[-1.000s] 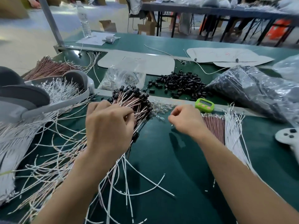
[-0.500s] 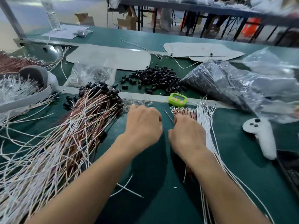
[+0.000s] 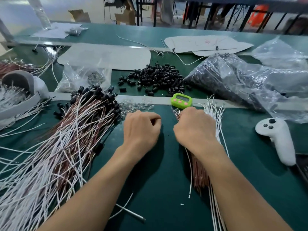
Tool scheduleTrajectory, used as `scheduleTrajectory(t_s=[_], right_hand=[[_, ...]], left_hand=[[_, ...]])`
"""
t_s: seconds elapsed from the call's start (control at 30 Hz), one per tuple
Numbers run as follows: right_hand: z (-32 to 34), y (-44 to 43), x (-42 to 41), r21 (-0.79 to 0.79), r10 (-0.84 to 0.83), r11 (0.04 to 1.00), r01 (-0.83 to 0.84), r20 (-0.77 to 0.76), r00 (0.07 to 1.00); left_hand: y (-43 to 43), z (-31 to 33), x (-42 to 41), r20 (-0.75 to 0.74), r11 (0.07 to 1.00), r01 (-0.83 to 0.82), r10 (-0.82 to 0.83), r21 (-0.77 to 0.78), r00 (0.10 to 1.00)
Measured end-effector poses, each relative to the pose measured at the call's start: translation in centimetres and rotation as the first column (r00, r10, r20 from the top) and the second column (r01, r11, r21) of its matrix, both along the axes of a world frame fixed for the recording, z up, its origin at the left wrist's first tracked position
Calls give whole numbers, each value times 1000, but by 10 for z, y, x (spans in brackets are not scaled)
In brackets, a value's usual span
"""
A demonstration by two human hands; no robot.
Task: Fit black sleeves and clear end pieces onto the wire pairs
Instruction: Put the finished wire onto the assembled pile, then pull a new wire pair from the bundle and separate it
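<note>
Wire pairs (image 3: 80, 130), brown & white, most w/ black sleeves (image 3: 100, 94) already on the far ends, are lying in a big fanned heap on the left of the green table (image 3: 150, 180). Vs 1 s ago, the left hand (image 3: 141, 129) is no longer sitting on that heap. It is hovering just right of it, beside the right hand (image 3: 195, 130), approx where it was 0.5 s ago. Its fingers are curling under toward the thumb; can't tell if anything small is pinched. The right hand is resting on the loose wires (image 3: 200, 177) at right, having come onto them since 1 s ago. Its fingers are curling down over the brown tips, but the grip is hidden, so can't tell if a wire is held.

On the table, a clear bag (image 3: 233, 80) stuffed w/ dark parts is slumping at far right. A grey sheet (image 3: 103, 55) is lying at the back. A pile of spare sleeves (image 3: 156, 77) is sitting in front of the sheet, left of the bag. A white controller (image 3: 276, 139) is lying near the right edge, well apart from the hands. A green timer (image 3: 181, 100) is sitting on a metal strip (image 3: 158, 100), just beyond the right hand. Clear end pieces (image 3: 136, 105) are lying scattered near the strip, just beyond the left hand.

The room behind is showing blurred: dark table legs (image 3: 208, 14) & cardboard boxes (image 3: 125, 17) are standing on a pale floor.
</note>
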State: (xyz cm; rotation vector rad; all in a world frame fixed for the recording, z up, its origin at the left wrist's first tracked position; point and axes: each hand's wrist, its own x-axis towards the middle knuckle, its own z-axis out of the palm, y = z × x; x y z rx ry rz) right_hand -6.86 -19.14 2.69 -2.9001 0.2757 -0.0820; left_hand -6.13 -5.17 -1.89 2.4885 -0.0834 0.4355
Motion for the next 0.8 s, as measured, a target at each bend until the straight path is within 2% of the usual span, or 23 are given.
scheduleTrajectory(t_s=[0.07, 0.17, 0.23, 0.3, 0.43, 0.53, 0.67, 0.73, 0.8], right_hand=[[3, -6, 0, 18, -30, 999, 28, 112, 993], [4, -5, -1, 51, 14, 998, -26, 234, 972], [2, -2, 3, 179, 22, 982, -68, 249, 968], [0, -1, 10, 344, 13, 934, -96, 237, 971], [-4, -3, 16, 605, 59, 782, -148, 164, 985], [-10, -13, 8, 585, 99, 793, -172, 155, 983], [-19, -24, -16, 373, 379, 851, -369, 50, 924], [-19, -30, -24, 365, 459, 820, -440, 39, 888], [-19, -35, -27, 382, 446, 817, -432, 58, 893]], left_hand=[[-3, 1, -3, -10, 994, 46, -47, -98, 999], [-8, 4, -6, -72, 914, 143, -183, -378, 980], [-10, 5, -9, -127, 836, 192, -296, -515, 947], [-11, 4, -10, -159, 789, 227, -378, -571, 912], [-12, 3, -7, -218, 741, 169, -395, -650, 892], [-12, 2, -5, -245, 668, 82, -381, -740, 891], [-13, 0, -8, -239, 588, 22, -362, -809, 901], [-13, 1, -10, -221, 578, 39, -373, -815, 901], [-14, 5, -12, -166, 571, 106, -405, -814, 899]])
